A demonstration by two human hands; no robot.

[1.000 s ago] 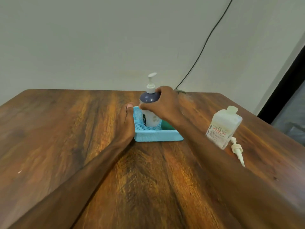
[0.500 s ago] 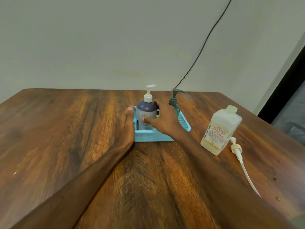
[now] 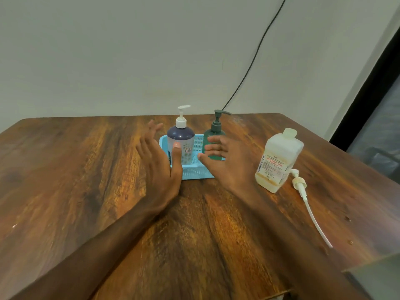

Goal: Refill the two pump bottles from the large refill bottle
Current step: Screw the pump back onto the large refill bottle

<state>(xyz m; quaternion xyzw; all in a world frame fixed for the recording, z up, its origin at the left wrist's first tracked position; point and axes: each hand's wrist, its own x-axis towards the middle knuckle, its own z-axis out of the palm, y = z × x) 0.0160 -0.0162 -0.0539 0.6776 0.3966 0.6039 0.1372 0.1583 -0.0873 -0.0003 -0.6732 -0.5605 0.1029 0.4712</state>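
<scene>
Hovering left hand (image 3: pixel 160 167) and right hand (image 3: pixel 227 163) spread wide, holding nothing, flanking purple pump bottle (image 3: pixel 181 141) and green pump bottle (image 3: pixel 214 135) inside blue basket (image 3: pixel 194 169). Leaving large refill bottle (image 3: pixel 279 161), seemingly open-necked, near right of right hand. Risking forearm clipping it, spilling across desk (image 3: pixel 86 169).

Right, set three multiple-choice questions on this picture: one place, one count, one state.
1. The large translucent refill bottle stands: A on the wooden table, right of the light-blue plastic basket; B inside it; C in a hand.
2. The basket holds how many bottles? A one; B two; C three.
3. Both hands are: A open; B fists; C gripping bottles.
Answers: 1 A, it stands outside the basket; 2 B, the white-pumped blue bottle and the dark-green pump bottle; 3 A, left hand and right hand show spread fingers.
</scene>
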